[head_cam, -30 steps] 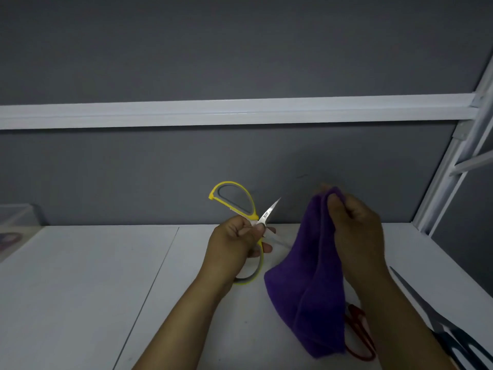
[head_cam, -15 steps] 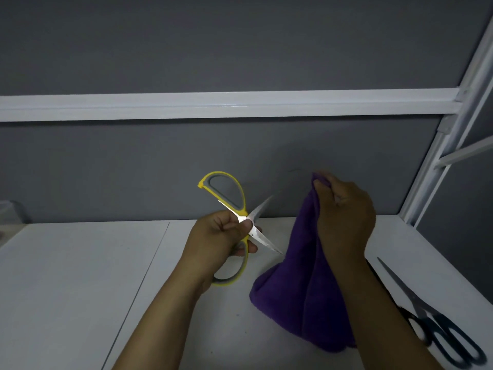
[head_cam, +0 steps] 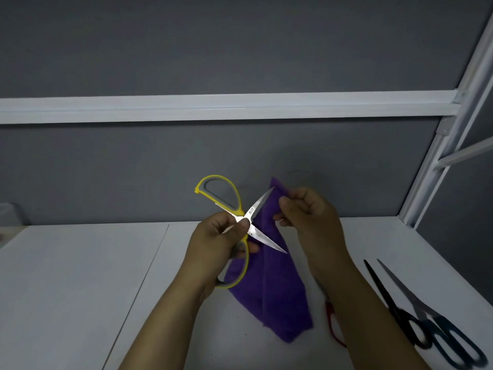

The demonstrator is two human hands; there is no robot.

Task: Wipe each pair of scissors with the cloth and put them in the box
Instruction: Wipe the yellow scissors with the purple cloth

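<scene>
**Two blades spread wide**

Left hand (head_cam: pixel 218 244) grips the yellow scissors (head_cam: pixel 234 200) at the pivot, held up over the tabletop (head_cam: pixel 80 276). Right hand (head_cam: pixel 306 217) pinches the purple cloth (head_cam: pixel 277 289) by its top edge, cloth right behind the upper blade. Black scissors (head_cam: pixel 416 319) lie on the tabletop, far right.

The scene is dim and cool-toned, with soft, faint shadows. The white table (head_cam: pixel 80 263) is brightest, and glints sit on the yellow scissors (head_cam: pixel 262 236). The rail (head_cam: pixel 240 106) and post (head_cam: pixel 453 134) bend with wide-angle distortion. The black scissors (head_cam: pixel 416 316) look smeared.
</scene>
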